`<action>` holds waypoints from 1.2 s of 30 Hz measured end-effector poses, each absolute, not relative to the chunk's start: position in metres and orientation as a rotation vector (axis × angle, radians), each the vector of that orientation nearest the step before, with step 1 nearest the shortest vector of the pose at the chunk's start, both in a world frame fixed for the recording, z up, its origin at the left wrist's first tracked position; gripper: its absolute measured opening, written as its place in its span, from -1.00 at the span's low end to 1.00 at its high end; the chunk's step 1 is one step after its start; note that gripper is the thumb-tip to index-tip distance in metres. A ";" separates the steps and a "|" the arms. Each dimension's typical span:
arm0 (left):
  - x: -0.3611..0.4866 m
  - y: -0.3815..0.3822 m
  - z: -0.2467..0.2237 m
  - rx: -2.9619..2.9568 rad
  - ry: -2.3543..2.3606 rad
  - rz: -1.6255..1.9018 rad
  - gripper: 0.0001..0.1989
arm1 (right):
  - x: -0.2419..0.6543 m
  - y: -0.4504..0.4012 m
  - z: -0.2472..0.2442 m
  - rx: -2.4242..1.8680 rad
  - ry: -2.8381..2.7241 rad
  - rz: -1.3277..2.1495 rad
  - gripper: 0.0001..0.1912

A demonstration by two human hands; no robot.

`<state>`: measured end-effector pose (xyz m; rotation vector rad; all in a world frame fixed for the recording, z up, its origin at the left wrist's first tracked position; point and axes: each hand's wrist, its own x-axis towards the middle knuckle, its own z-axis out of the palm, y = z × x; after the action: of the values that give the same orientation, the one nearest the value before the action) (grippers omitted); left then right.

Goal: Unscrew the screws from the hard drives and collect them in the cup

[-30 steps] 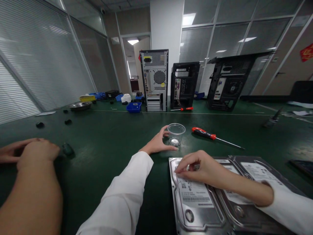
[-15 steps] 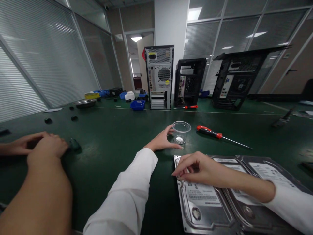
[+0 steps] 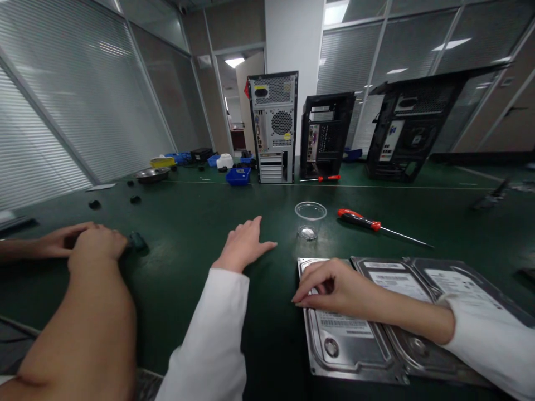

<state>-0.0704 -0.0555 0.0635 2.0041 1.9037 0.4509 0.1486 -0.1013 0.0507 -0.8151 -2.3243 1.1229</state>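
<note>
My left hand [image 3: 244, 245] is spread above the green table with nothing in it, a short way left of a clear plastic cup [image 3: 308, 233]. The cup stands upright, with something shiny at its bottom. My right hand [image 3: 328, 287] is over the upper part of the leftmost hard drive [image 3: 349, 356], thumb and fingers brought together in a pinch. Whether a small thing is between those fingertips is hidden. Two more hard drives, the middle one [image 3: 397, 283] and the right one [image 3: 455, 284], lie beside it, partly under my right forearm.
A red-and-black screwdriver [image 3: 363, 220] lies right of the cup. Computer cases [image 3: 276, 128] stand at the back, near a blue tray [image 3: 238, 176] and a metal bowl [image 3: 152, 175]. Another person's hands [image 3: 98, 245] and bare arm are at the left.
My left hand has let go of the cup and moved left, away from it. The cup stays where it stood. My right hand keeps its pinch over the left drive, almost unmoved.
</note>
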 end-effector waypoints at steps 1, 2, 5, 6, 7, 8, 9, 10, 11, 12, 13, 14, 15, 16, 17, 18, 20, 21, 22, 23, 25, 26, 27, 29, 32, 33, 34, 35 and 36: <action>-0.068 -0.078 0.066 2.050 1.984 0.549 -0.46 | 0.148 -0.102 0.050 -0.815 -2.315 1.116 -0.84; -0.065 -0.099 0.065 2.040 1.980 0.672 -0.65 | 0.148 -0.102 0.050 -0.815 -2.303 1.114 -0.85; -0.058 -0.152 0.047 1.796 1.716 0.833 -0.83 | 0.148 -0.103 0.049 -0.822 -2.273 1.097 -0.87; -0.056 -0.162 0.039 1.719 1.613 0.830 -0.82 | 0.148 -0.103 0.049 -0.830 -2.269 1.087 -0.86; -0.054 -0.169 0.031 1.657 1.541 0.812 -0.79 | 0.148 -0.103 0.049 -0.843 -2.267 1.080 -0.86; -0.052 -0.173 0.025 1.624 1.508 0.797 -0.75 | 0.149 -0.103 0.049 -0.862 -2.262 1.075 -0.86; -0.050 -0.175 0.020 1.604 1.493 0.788 -0.73 | 0.149 -0.103 0.048 -0.890 -2.254 1.072 -0.85; -0.047 -0.175 0.018 1.594 1.501 0.779 -0.71 | 0.150 -0.104 0.048 -0.923 -2.244 1.074 -0.85; -0.045 -0.174 0.018 1.592 1.524 0.771 -0.71 | 0.151 -0.104 0.048 -0.955 -2.235 1.078 -0.85; -0.042 -0.173 0.018 1.590 1.548 0.764 -0.71 | 0.151 -0.104 0.049 -0.979 -2.225 1.080 -0.85; -0.040 -0.171 0.020 1.589 1.568 0.753 -0.72 | 0.151 -0.104 0.049 -0.996 -2.217 1.077 -0.85; -0.039 -0.170 0.021 1.590 1.582 0.746 -0.73 | 0.151 -0.104 0.049 -1.003 -2.211 1.074 -0.85; -0.038 -0.170 0.023 1.595 1.582 0.740 -0.73 | 0.152 -0.104 0.049 -1.003 -2.205 1.070 -0.86; -0.038 -0.169 0.023 1.597 1.581 0.744 -0.73 | 0.152 -0.104 0.049 -0.998 -2.200 1.066 -0.86; -0.038 -0.169 0.023 1.601 1.577 0.751 -0.72 | 0.152 -0.104 0.050 -0.990 -2.200 1.061 -0.86; -0.039 -0.170 0.021 1.605 1.575 0.762 -0.72 | 0.152 -0.105 0.050 -0.975 -2.201 1.059 -0.86; -0.041 -0.171 0.017 1.605 1.572 0.792 -0.72 | 0.154 -0.106 0.050 -0.919 -2.193 1.053 -0.86; -0.042 -0.171 0.015 1.607 1.567 0.806 -0.73 | 0.156 -0.108 0.050 -0.893 -2.193 1.033 -0.86; -0.043 -0.172 0.013 1.611 1.561 0.816 -0.74 | 0.157 -0.109 0.051 -0.875 -2.203 0.990 -0.86; -0.044 -0.172 0.011 1.619 1.554 0.822 -0.76 | 0.159 -0.111 0.051 -0.863 -2.230 0.922 -0.86; -0.046 -0.173 0.008 1.640 1.556 0.830 -0.80 | 0.162 -0.116 0.051 -0.845 -2.335 0.723 -0.85; -0.046 -0.174 0.007 1.653 1.560 0.831 -0.81 | 0.163 -0.119 0.051 -0.835 -2.395 0.612 -0.84; -0.047 -0.175 0.005 1.667 1.567 0.832 -0.81 | 0.163 -0.121 0.051 -0.821 -2.446 0.510 -0.84; -0.047 -0.176 0.003 1.703 1.580 0.823 -0.82 | 0.164 -0.125 0.050 -0.798 -2.499 0.346 -0.83; -0.048 -0.179 -0.001 1.782 1.611 0.816 -0.83 | 0.163 -0.129 0.049 -0.777 -2.501 0.229 -0.82; -0.048 -0.180 -0.002 1.824 1.621 0.831 -0.82 | 0.163 -0.131 0.049 -0.777 -2.495 0.208 -0.82; -0.048 -0.181 -0.004 1.881 1.622 0.859 -0.82 | 0.163 -0.133 0.049 -0.780 -2.488 0.189 -0.82; -0.047 -0.181 -0.004 1.949 1.613 0.897 -0.81 | 0.163 -0.135 0.049 -0.782 -2.484 0.166 -0.82; -0.047 -0.182 -0.005 2.023 1.596 0.936 -0.80 | 0.163 -0.137 0.049 -0.777 -2.483 0.135 -0.82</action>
<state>-0.0467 -0.1815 -0.0049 2.0232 1.5964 0.9363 0.1632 -0.1369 0.0490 -0.7766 -2.4825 0.1351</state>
